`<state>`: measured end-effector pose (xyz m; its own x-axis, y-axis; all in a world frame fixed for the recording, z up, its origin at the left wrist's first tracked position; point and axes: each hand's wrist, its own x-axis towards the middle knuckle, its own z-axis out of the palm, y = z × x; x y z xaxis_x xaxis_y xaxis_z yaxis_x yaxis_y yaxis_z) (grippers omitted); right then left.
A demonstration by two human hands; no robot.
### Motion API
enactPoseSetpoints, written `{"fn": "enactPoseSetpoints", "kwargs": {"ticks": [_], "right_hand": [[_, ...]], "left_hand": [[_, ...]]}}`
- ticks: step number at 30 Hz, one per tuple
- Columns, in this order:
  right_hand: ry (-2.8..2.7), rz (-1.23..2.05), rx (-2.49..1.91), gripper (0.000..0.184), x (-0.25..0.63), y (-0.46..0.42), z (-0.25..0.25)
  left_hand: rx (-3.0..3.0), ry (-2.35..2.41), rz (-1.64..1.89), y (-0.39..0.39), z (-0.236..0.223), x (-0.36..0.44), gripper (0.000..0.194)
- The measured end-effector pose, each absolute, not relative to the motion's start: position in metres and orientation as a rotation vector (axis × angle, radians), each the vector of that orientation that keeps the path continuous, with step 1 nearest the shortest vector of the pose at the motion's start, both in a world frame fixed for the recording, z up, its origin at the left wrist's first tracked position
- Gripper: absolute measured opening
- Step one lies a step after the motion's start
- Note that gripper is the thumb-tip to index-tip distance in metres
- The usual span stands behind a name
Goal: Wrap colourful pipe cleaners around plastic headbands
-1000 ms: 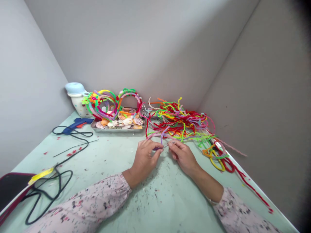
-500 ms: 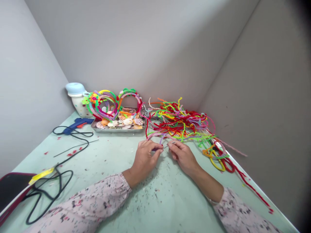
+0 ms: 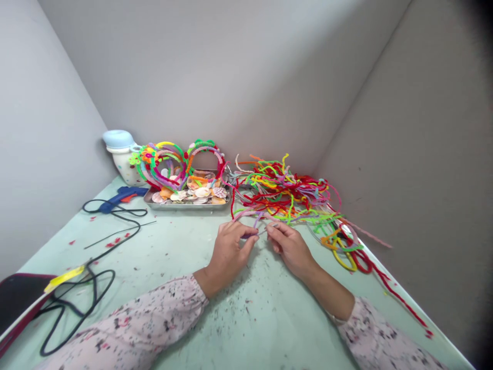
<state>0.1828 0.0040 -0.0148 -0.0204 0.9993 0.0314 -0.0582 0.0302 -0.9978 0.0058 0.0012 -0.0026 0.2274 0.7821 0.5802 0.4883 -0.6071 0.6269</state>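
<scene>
Fingers (image 3: 274, 229) clenched in a pinch: left hand (image 3: 229, 249) and right hand (image 3: 290, 247) both grasp a thin pipe-cleaner stem (image 3: 257, 222) near its end, just before the tangled pipe-cleaner pile (image 3: 285, 192). Close, steady fingertip pressure advised; contact partly hidden.

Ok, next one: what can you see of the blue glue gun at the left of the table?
The hot glue gun lies on its side on the pale green table top, close to the left end of the metal tray of shells. Its body looks like glossy blue plastic, with an orange-red part, probably the trigger. A black cord runs from it and loops across the table toward the lower left. Its nozzle cannot be made out.
</scene>
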Motion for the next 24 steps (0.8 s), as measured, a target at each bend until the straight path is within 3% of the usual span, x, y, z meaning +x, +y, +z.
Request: {"fn": "enactPoseSetpoints", "kwargs": {"ticks": [24], "right_hand": [[-1.224,1.205,-1.141,0.029,0.1819,0.0032,-0.0132]], "left_hand": [[2.199,1.184,1.285,0.0000,0.0016,0.0062,0.006]]}}
